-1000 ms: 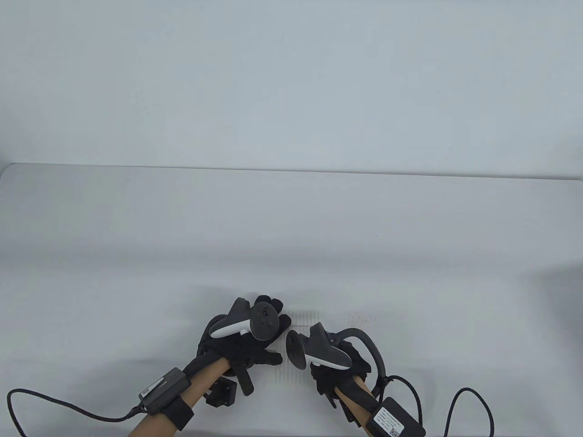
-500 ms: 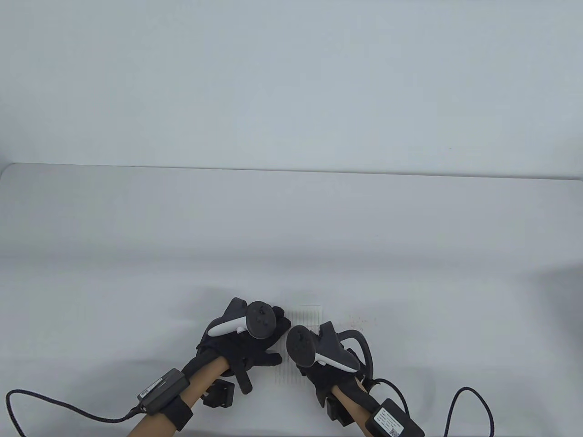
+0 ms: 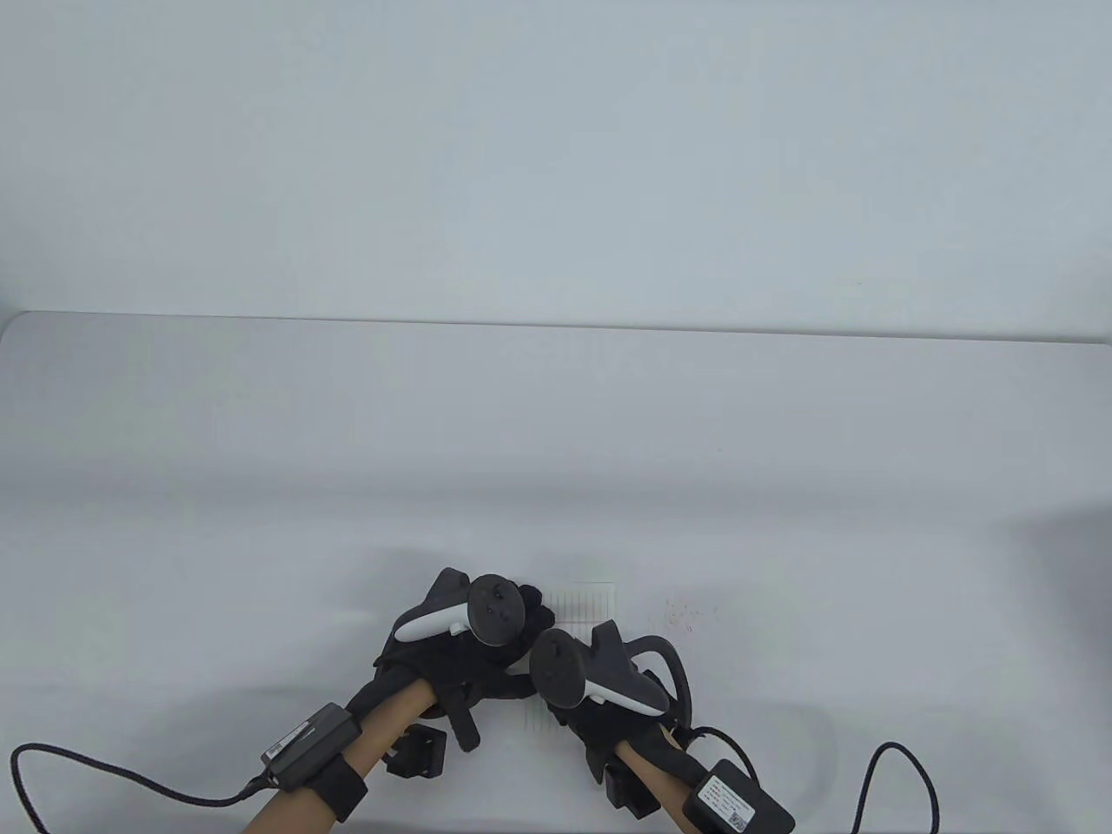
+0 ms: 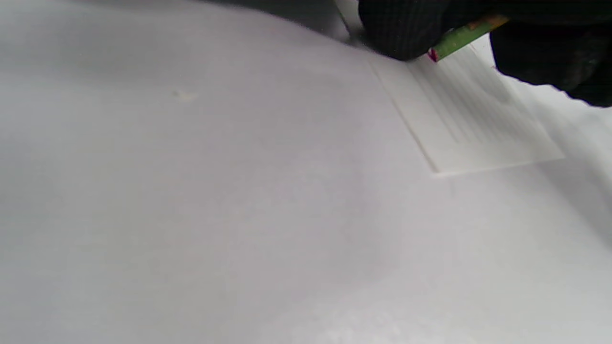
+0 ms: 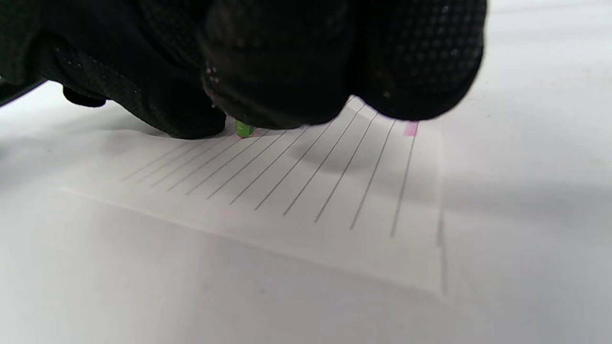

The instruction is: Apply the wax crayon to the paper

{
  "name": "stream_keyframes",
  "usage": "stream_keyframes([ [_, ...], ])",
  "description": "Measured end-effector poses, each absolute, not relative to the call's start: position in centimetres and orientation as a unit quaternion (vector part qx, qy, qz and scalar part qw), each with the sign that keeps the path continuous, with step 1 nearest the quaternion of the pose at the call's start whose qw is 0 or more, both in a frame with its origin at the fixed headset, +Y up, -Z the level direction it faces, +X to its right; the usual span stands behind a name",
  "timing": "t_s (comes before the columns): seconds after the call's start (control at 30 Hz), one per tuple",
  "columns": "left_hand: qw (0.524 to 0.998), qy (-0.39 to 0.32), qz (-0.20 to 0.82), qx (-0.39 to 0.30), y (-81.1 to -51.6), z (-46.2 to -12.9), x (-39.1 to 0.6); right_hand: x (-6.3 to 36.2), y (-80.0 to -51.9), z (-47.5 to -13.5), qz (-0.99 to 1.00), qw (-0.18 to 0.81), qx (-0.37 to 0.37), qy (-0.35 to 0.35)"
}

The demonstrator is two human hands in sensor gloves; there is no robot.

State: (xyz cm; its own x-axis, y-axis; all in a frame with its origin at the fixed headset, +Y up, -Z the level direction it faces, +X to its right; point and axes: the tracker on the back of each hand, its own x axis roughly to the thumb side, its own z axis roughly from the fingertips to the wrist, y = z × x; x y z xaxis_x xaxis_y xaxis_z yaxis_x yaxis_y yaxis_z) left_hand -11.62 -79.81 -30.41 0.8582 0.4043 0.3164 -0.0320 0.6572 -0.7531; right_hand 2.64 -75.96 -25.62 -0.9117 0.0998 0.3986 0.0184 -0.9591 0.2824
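The right hand (image 3: pixel 608 695) pinched a green crayon (image 4: pixel 463 36), tip down on the lined paper (image 5: pixel 306 191) lying beneath both hands. The left hand (image 3: pixel 469 647) pressed flat on the sheet's near-left part — good, since light, even strokes needed it pinned. Compared with a second earlier, the right hand had slid leftward, closer to the left.

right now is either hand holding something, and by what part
The right hand grips a green crayon along its upper shaft, tip down at the paper. The left hand rests on the paper, holding nothing.
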Motion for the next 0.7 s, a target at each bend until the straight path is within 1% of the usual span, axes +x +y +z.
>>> stream_keyframes([
  [0.13, 0.878, -0.235, 0.127, -0.397, -79.9, -30.4, -11.6, 2.9, -75.8, -25.6, 0.97, -0.013, 0.199, 0.138],
  [0.37, 0.878, -0.235, 0.127, -0.398, -79.9, -30.4, -11.7, 4.3, -75.5, -26.1, 0.972, -0.054, 0.162, 0.163],
  [0.57, 0.878, -0.234, 0.127, -0.398, -79.9, -30.4, -11.7, 5.7, -75.4, -26.5, 0.971, -0.067, 0.129, 0.188],
  [0.7, 0.878, -0.234, 0.127, -0.398, -79.9, -30.4, -11.7, 6.2, -75.4, -26.6, 0.97, -0.066, 0.12, 0.199],
])
